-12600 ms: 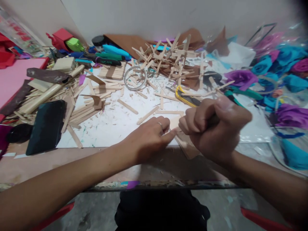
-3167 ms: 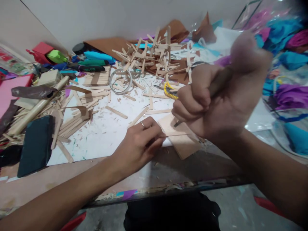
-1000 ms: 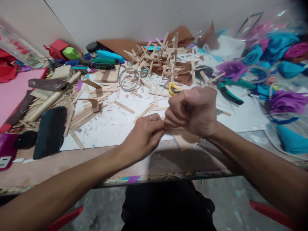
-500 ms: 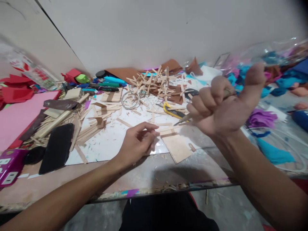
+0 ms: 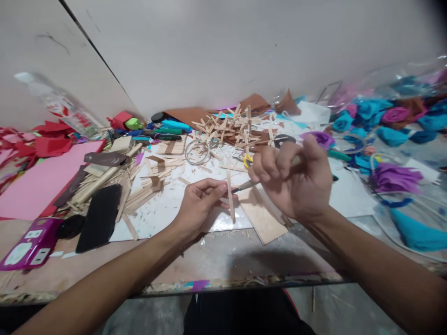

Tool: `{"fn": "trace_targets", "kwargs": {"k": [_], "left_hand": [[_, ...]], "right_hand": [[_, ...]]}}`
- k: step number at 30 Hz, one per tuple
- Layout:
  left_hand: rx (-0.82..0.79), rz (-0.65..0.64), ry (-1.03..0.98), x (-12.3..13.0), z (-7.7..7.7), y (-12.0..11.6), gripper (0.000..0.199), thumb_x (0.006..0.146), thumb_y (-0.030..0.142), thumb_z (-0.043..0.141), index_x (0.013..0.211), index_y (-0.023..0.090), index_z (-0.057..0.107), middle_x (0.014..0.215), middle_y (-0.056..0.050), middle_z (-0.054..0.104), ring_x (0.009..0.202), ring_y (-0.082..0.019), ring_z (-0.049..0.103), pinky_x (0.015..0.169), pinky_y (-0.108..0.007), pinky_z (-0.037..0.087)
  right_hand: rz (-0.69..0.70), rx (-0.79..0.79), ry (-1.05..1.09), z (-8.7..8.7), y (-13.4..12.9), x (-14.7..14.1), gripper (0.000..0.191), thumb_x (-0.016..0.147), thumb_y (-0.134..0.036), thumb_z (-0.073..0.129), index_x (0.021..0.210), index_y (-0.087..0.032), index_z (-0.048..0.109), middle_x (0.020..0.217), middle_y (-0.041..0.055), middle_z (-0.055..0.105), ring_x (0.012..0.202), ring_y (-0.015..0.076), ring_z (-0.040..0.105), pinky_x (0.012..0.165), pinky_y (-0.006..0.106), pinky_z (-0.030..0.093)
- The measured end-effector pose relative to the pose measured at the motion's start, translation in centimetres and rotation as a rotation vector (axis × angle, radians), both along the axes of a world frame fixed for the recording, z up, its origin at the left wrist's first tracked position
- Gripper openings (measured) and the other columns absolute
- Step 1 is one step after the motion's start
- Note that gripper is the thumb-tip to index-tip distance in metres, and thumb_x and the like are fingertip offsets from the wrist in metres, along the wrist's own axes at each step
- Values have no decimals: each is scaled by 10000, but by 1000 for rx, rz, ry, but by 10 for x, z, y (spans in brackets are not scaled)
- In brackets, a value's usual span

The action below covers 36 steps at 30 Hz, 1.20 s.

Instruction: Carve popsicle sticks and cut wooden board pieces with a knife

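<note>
Between the thumb and fingers of my left hand (image 5: 200, 204) are small wooden sticks (image 5: 230, 197), one of them upright and crossing another. My right hand (image 5: 293, 179) is closed around a thin tool with a dark pointed tip (image 5: 246, 186); its tip is at the sticks, though whether it touches them is unclear. Below my right hand lies a flat wooden piece (image 5: 263, 218), partly over the edge of a white sheet (image 5: 188, 221). Behind the hands sits a heap of crossed wooden sticks (image 5: 233, 128).
A black phone (image 5: 98, 217), a purple device (image 5: 35, 244) and loose sticks lie to the left. A clear tape ring (image 5: 197, 152) is behind my left hand. Purple crepe paper (image 5: 396, 177) and blue paper flowers (image 5: 372, 109) fill the right side.
My left hand now holds crossed sticks upright. My right hand has moved left, bringing the tool's tip to them. The view has shifted slightly, with things appearing further right.
</note>
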State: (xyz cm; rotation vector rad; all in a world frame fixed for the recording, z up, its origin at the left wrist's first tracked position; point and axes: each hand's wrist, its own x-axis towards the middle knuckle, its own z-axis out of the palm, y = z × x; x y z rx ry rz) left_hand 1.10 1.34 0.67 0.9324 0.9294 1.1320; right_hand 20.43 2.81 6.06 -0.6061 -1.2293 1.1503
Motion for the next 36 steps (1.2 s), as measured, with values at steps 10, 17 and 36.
{"fn": "trace_targets", "kwargs": {"k": [10, 17, 36], "left_hand": [[-102, 189, -172, -8, 7, 9, 282, 645, 138, 986, 871, 161, 819, 914, -71, 847, 801, -149, 802, 845, -278, 654], [-66, 286, -139, -14, 10, 16, 271, 697, 97, 934, 926, 188, 823, 998, -48, 848, 910, -168, 804, 862, -309, 676], [23, 71, 2, -25, 9, 14, 220, 748, 309, 967, 882, 170, 863, 944, -95, 835, 838, -153, 780, 876, -299, 669]], "right_hand": [[-306, 448, -570, -17, 2, 18, 290, 1018, -354, 660, 765, -249, 755, 750, 50, 679, 701, 194, 616, 679, 362, 483], [-205, 446, -892, -22, 10, 18, 225, 1018, -334, 666, 931, -187, 813, 682, 25, 740, 509, 123, 534, 533, 288, 359], [-146, 491, -916, -34, 7, 10, 230, 1049, -280, 632, 1006, -169, 828, 697, 16, 703, 573, 120, 530, 584, 274, 387]]}}
